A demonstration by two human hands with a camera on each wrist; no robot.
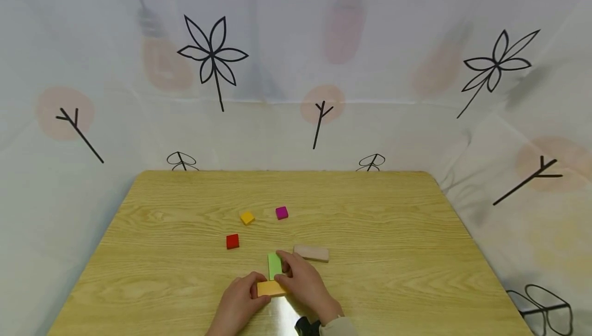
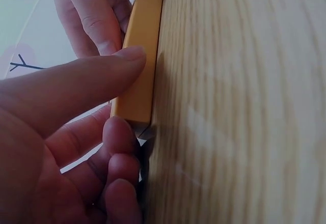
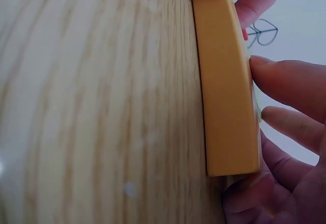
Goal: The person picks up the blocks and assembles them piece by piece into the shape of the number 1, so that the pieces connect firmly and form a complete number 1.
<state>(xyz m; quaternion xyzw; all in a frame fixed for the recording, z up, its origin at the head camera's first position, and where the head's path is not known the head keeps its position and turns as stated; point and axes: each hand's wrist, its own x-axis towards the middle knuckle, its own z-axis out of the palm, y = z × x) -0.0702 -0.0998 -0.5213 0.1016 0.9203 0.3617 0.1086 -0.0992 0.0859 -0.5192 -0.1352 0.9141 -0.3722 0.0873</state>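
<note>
An orange-yellow rectangular block (image 1: 270, 288) lies flat on the wooden table, crosswise in front of me. My left hand (image 1: 238, 300) pinches its left end, thumb on the near side and fingers around the end; the left wrist view shows this thumb (image 2: 133, 56) on the block. A light green block (image 1: 275, 266) points away from me behind the orange-yellow one, apparently meeting it. My right hand (image 1: 302, 279) holds the green block, index fingertip at its far end and thumb by the near end, next to the orange-yellow block (image 3: 229, 91). Curled fingers hide part of the green block's right side.
A bare wooden block (image 1: 311, 253) lies just beyond the right hand. Farther off sit a red cube (image 1: 233, 241), a small yellow-orange cube (image 1: 247, 218) and a purple cube (image 1: 281, 212). A patterned white cloth (image 1: 287, 135) hangs behind the table (image 1: 393, 223).
</note>
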